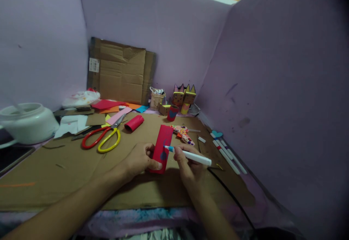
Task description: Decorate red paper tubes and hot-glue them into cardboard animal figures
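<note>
My left hand (143, 159) grips the lower left side of a red paper strip (165, 134), thumb on its front face. A dark blue round mark and a thin line show on the strip. Between the fingers of my right hand (189, 163) is a white marker (197, 157) with a blue tip, which touches or nearly touches the strip beside the marks. Behind the strip stands a red tube with a blue shape (172, 113). A plain red tube (134, 123) lies to the left, near scissors (109, 135) with one red and one yellow handle.
Several white markers (227, 154) and a blue paper heart (217, 134) lie along the right wall. A gun-shaped patterned thing (183, 134) rests beyond my right hand. Coloured paper (109, 104), a white pot (29, 123) and cardboard (122, 72) stand left and back. A black cable (231, 194) runs at front right.
</note>
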Available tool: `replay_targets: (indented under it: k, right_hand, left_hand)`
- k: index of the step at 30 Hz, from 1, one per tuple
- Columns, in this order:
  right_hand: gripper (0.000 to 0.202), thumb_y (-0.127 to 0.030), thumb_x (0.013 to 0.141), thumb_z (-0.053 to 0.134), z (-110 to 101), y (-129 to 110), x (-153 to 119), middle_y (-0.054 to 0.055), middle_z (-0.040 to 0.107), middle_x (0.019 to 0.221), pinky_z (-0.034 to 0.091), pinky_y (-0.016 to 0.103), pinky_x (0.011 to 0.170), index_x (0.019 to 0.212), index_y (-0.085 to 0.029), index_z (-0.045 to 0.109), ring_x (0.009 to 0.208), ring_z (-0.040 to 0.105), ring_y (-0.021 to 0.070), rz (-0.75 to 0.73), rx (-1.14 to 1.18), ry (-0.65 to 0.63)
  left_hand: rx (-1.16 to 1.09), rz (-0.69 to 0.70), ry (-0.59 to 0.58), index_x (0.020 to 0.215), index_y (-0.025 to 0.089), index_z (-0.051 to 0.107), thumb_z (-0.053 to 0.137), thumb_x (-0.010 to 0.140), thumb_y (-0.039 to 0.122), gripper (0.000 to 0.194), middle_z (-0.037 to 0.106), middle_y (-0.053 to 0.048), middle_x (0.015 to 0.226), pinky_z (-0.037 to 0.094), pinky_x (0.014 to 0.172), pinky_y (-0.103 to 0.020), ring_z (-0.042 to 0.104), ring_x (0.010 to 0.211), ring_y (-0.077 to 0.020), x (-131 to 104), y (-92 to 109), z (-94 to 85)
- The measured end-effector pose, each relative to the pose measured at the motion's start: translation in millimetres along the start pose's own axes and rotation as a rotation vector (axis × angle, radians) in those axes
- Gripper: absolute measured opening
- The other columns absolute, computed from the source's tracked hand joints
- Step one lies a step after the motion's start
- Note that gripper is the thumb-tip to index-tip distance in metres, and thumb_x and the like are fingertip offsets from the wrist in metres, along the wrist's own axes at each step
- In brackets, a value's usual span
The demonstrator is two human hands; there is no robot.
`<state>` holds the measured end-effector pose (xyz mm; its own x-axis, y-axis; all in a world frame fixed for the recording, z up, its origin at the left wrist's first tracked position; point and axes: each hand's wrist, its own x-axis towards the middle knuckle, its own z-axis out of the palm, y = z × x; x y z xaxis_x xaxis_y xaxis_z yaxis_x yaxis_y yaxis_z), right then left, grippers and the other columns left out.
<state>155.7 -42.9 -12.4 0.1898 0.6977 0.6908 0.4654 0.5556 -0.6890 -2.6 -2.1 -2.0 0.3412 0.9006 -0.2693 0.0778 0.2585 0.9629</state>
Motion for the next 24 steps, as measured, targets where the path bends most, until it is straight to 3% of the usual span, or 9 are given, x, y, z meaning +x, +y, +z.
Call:
replay_targets:
  k: [15, 24]
  right_hand:
    - [0.013, -0.025, 0.087, 0.055, 4.9, 2.7, 2.4, 0.001, 0.064, 0.067, 0.049, 0.027, 0.058, 0.081, -0.019, 0.065, 0.060, 0.060, 0.0141, -0.024, 0.036, 0.080]
    - [0.015, -0.027, 0.087, 0.055, 3.3, 3.0, -0.2, 0.000, 0.061, 0.062, 0.046, 0.025, 0.054, 0.077, -0.018, 0.064, 0.056, 0.058, 0.0135, 0.016, 0.047, 0.049]
  left_hand:
    - [-0.012, 0.008, -0.038, 0.092, 0.012, 0.064, 0.076, 0.039, 0.018, 0.055, 0.067, 0.000, 0.067, 0.038, 0.054, -0.023, 0.053, 0.057, -0.0129, 0.6, -2.3, -0.5]
    - [-0.036, 0.006, -0.024, 0.091, 0.011, 0.064, 0.076, 0.038, 0.016, 0.055, 0.067, -0.001, 0.067, 0.039, 0.054, -0.023, 0.054, 0.057, -0.0130, 0.0, -0.7, 0.0]
